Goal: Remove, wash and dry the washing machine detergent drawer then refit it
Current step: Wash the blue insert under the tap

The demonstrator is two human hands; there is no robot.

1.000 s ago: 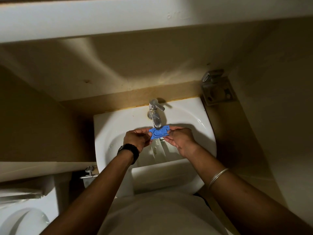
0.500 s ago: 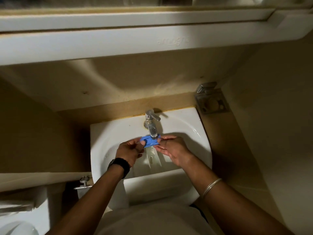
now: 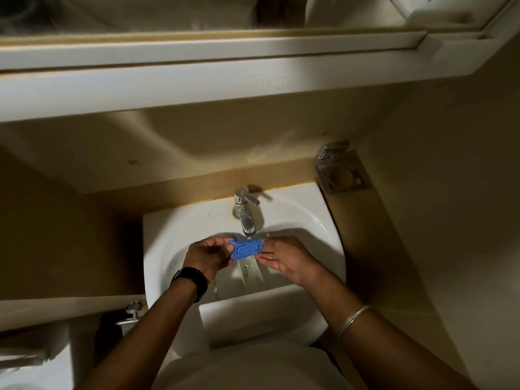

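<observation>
Blue insert [image 3: 246,249] now flatter between hands.

Count from where I stand: my hands, two, left hand [image 3: 206,256] and right hand [image 3: 287,258]. One blue insert [image 3: 246,249]. One white drawer [image 3: 247,280]. One tap [image 3: 244,213]. One basin [image 3: 180,229]. One black watch [image 3: 191,280]. One bangle [image 3: 353,319]. One steel soap holder [image 3: 342,171]. One angle valve [image 3: 132,312].

Lighting: dim, warm, from above me. Brightest on my white basin [image 3: 315,218] and the shelf [image 3: 197,88] edge. My arms and the tap [image 3: 244,212] cast dark shadows. Corners murky. Wide-angle bending at edges. Slight softness throughout; glare on tap.
</observation>
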